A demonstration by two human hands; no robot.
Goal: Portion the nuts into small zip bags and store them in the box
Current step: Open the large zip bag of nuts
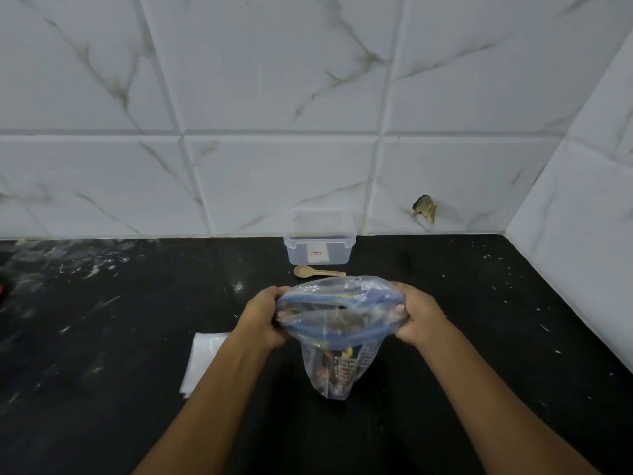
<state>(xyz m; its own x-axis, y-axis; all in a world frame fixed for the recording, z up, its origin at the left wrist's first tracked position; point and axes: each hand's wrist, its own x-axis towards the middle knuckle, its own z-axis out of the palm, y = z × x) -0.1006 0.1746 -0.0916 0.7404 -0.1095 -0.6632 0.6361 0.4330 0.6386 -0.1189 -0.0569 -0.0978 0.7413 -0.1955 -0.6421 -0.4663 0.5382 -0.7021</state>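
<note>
- The left hand (263, 317) has its fingers curled over the left end of the mouth of a large clear plastic zip bag with a blue seal strip (337, 337), pinching the rim.
- The right hand (416, 315) grips the opposite end the same way, fingertips showing through the plastic, so the mouth is stretched wide between the two.
- The bag hangs in the lower centre of the frame; brown and yellowish nuts (342, 363) show dimly through its printed side, near the bottom.
- Just beyond the bag, a small beige spoon (317, 271) lies on the black speckled stone counter (137, 320).
- Behind the spoon, against the white marble-patterned tile wall (274, 80), stands a clear rectangular plastic box (320, 246), lid off.
- At lower left of centre, beside the left forearm, lies a flat stack of small clear bags (205, 361).
</note>
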